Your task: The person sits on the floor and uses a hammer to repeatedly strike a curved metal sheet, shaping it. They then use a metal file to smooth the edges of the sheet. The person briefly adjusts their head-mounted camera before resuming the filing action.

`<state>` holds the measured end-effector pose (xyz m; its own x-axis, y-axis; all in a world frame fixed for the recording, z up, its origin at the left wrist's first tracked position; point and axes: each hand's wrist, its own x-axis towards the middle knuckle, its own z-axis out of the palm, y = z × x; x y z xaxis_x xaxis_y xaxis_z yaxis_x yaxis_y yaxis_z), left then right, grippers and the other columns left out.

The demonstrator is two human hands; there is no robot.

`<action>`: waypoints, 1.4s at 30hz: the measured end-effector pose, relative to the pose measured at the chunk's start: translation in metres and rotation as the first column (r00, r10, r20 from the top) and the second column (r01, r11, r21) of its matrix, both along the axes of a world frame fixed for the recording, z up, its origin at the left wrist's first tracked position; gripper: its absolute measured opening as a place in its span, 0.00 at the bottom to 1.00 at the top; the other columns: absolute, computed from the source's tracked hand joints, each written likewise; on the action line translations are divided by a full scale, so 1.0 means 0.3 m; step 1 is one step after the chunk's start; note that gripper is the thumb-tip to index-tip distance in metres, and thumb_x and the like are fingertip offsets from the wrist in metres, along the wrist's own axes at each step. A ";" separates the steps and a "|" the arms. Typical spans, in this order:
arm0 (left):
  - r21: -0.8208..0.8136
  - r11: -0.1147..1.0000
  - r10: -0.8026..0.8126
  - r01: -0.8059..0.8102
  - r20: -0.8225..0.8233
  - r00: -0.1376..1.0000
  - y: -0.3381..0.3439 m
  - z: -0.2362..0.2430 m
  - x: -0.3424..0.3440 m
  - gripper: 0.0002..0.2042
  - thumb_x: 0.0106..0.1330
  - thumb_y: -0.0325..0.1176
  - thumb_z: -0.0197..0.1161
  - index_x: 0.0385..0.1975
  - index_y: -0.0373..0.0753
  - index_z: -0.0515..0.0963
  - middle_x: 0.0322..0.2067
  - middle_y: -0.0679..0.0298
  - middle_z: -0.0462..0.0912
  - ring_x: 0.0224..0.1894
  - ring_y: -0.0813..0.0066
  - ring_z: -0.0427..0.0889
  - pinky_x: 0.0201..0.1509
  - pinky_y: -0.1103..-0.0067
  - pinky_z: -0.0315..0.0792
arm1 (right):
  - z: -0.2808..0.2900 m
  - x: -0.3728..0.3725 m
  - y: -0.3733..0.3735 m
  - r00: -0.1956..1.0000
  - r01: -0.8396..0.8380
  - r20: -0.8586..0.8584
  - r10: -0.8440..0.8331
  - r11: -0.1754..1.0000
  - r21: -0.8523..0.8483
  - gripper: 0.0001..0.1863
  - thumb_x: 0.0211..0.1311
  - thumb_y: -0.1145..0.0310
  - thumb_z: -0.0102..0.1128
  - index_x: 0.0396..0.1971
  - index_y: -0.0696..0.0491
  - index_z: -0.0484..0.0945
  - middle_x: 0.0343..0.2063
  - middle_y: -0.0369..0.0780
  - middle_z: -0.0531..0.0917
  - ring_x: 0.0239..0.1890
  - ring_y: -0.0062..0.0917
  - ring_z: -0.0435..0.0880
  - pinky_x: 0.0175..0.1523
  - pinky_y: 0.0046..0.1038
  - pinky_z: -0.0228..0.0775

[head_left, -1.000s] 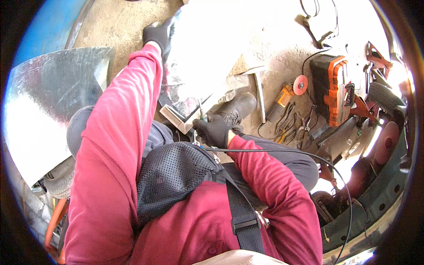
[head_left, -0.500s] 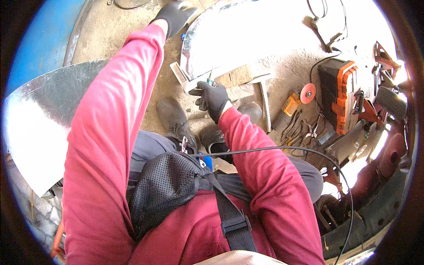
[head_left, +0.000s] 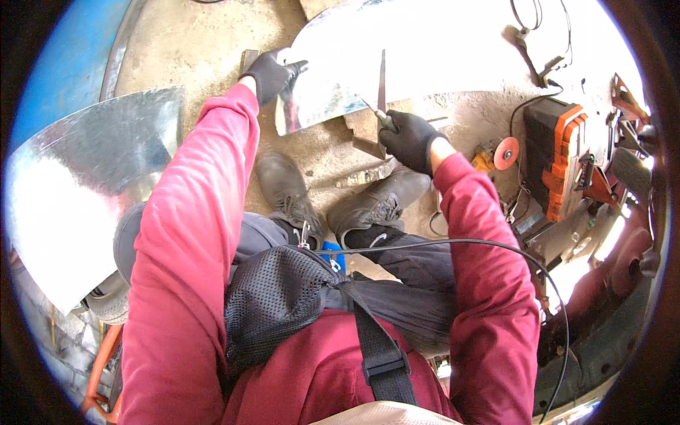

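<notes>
A shiny metal sheet (head_left: 326,88) with a curved edge spreads out in front of me, glaring white over most of its surface. At its left edge is my left hand (head_left: 270,76) in a black glove, the fingers closed on the rim. My gloved right hand (head_left: 411,139) grips a thin-tipped pointed hand tool (head_left: 385,119) with a greenish handle, near the sheet's front edge. Beside the tool a narrow dark tapering strip (head_left: 382,78) shows against the sheet; I cannot tell whether it is a blade or a reflection. A brown board piece (head_left: 363,126) lies partly under the sheet.
Another metal sheet (head_left: 78,163) leans at the left, near a blue panel (head_left: 67,64). To the right stand a black and orange toolbox (head_left: 559,159), a yellow power tool (head_left: 484,160) and a reddish disc (head_left: 506,153). My boots (head_left: 283,188) are below the sheet; a black cable (head_left: 489,243) crosses my lap.
My left hand has come down and nearer along the sheet's left edge. My right hand has moved right and forward with the pointed tool. The sheet's near edge now lies differently.
</notes>
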<state>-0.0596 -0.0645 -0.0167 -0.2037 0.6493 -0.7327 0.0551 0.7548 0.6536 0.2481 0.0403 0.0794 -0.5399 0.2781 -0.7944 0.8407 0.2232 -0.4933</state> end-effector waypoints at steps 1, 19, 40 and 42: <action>-0.047 0.997 -0.051 0.054 0.057 0.997 0.037 0.081 -0.014 0.28 0.75 0.38 0.66 0.70 0.30 0.70 0.63 0.46 0.82 0.65 0.60 0.81 0.69 0.72 0.74 | 0.006 -0.022 0.029 0.995 -0.098 0.030 0.098 0.995 -0.006 0.19 0.71 0.57 0.51 0.45 0.58 0.81 0.41 0.58 0.87 0.47 0.56 0.86 0.55 0.48 0.77; 0.286 0.895 0.001 0.341 -0.767 0.641 -0.036 0.032 0.122 0.21 0.69 0.33 0.68 0.63 0.51 0.82 0.73 0.56 0.70 0.67 0.52 0.77 0.70 0.66 0.74 | -0.247 -0.190 -0.157 0.841 0.541 -0.300 -0.450 0.685 0.488 0.15 0.67 0.55 0.69 0.48 0.47 0.83 0.46 0.47 0.84 0.48 0.48 0.86 0.52 0.45 0.79; 0.237 0.925 -0.019 0.298 -0.753 0.657 -0.039 -0.018 0.176 0.31 0.67 0.51 0.72 0.65 0.38 0.77 0.75 0.55 0.68 0.71 0.55 0.75 0.73 0.67 0.71 | -0.284 -0.220 -0.197 0.712 0.702 -0.417 -0.565 0.572 0.424 0.15 0.62 0.61 0.74 0.33 0.59 0.83 0.33 0.52 0.83 0.38 0.52 0.84 0.46 0.46 0.75; 0.239 0.923 -0.008 0.302 -0.771 0.636 -0.032 -0.013 0.180 0.32 0.67 0.51 0.72 0.65 0.38 0.77 0.76 0.56 0.67 0.72 0.55 0.74 0.73 0.67 0.72 | -0.288 -0.221 -0.194 0.712 0.702 -0.403 -0.575 0.568 0.430 0.17 0.62 0.58 0.73 0.34 0.59 0.84 0.34 0.53 0.84 0.39 0.53 0.85 0.46 0.45 0.75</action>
